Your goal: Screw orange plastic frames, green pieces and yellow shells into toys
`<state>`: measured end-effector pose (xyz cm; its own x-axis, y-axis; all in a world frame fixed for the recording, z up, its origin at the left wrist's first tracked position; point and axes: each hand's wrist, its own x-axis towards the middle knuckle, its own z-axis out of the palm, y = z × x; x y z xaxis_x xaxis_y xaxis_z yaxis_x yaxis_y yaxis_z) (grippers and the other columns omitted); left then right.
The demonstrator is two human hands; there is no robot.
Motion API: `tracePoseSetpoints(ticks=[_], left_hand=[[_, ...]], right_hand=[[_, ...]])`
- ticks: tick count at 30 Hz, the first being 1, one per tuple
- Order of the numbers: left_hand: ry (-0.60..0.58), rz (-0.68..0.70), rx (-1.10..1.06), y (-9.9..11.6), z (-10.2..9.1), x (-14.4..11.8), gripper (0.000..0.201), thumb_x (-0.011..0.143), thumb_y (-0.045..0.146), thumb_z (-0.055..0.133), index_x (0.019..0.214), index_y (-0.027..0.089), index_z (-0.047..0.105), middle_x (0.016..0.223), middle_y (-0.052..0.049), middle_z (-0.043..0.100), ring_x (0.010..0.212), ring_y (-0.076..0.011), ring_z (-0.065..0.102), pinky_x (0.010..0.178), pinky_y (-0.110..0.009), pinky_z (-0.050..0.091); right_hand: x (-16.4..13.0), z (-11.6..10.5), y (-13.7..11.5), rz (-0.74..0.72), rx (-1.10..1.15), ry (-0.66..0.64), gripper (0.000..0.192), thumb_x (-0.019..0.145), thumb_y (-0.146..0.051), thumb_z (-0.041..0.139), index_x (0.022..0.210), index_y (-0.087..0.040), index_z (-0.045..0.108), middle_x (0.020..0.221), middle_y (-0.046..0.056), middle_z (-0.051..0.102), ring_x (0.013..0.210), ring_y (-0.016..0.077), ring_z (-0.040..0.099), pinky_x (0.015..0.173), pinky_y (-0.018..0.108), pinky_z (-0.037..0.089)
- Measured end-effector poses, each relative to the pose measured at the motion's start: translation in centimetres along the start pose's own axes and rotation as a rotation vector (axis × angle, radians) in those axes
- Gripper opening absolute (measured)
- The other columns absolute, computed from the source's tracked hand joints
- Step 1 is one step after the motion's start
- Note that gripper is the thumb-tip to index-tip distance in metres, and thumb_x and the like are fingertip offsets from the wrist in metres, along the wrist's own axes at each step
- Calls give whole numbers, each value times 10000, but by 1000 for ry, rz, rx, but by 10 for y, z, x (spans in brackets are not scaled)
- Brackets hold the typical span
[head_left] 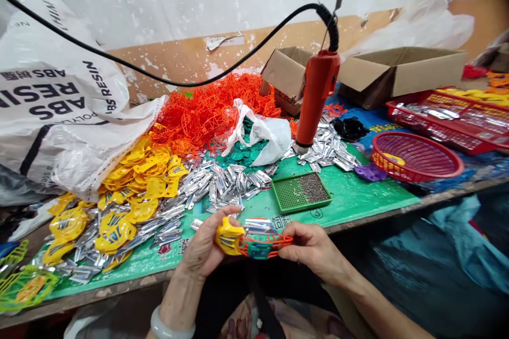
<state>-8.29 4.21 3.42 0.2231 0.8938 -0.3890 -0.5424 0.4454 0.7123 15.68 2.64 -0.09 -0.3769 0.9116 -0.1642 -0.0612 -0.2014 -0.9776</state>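
Note:
My left hand (207, 246) is closed around the yellow plastic part (229, 235) at one end of a small plastic assembly. At its other end, my right hand (314, 249) pinches the orange lattice frame (281, 242). A teal piece (258, 250) sits within that frame, and a silver strip (260, 223) shows along its far side. Just beyond my hands is a green tray (280, 206) with many tiny metal pieces, likely screws, gathered in its right half. An orange-red electric screwdriver (318, 98) hangs tip down behind the tray.
Yellow parts (147, 164), silver strips (214, 183) and orange lattice frames (214, 111) lie in heaps. A white bag (274, 137) holds teal pieces. Cardboard boxes (425, 71) and a red round basket (417, 172) stand right. A black cable (191, 83) crosses above; a large sack (59, 100) leans left.

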Motion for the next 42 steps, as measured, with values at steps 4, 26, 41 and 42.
tracePoseSetpoints(ticks=[4,26,41,42], left_hand=[[44,-24,-174,0,5,-1,536,676,479,793,1075,136,685,879,-70,747,802,-209,688,748,-314,556],[-65,42,-3,-32,18,-18,293,747,143,746,1034,136,690,950,-88,729,820,-178,666,783,-271,530],[76,25,-86,-43,15,-19,194,755,183,761,941,156,715,881,-54,753,711,-133,681,712,-246,556],[98,41,-61,-39,15,-22,191,753,199,764,932,153,717,866,-54,754,697,-132,678,696,-242,556]], right_hand=[[-1,8,10,151,269,20,303,664,-375,784,727,-156,586,501,-43,550,407,65,439,402,177,310],[-15,48,31,330,686,9,327,582,-275,842,689,-142,563,560,-22,598,392,55,483,389,167,374],[-12,56,23,390,487,-88,460,529,-312,834,903,-138,631,701,6,640,493,81,534,440,192,425],[-11,53,21,394,394,-114,505,534,-305,825,972,-143,635,760,22,659,531,89,547,451,192,421]])
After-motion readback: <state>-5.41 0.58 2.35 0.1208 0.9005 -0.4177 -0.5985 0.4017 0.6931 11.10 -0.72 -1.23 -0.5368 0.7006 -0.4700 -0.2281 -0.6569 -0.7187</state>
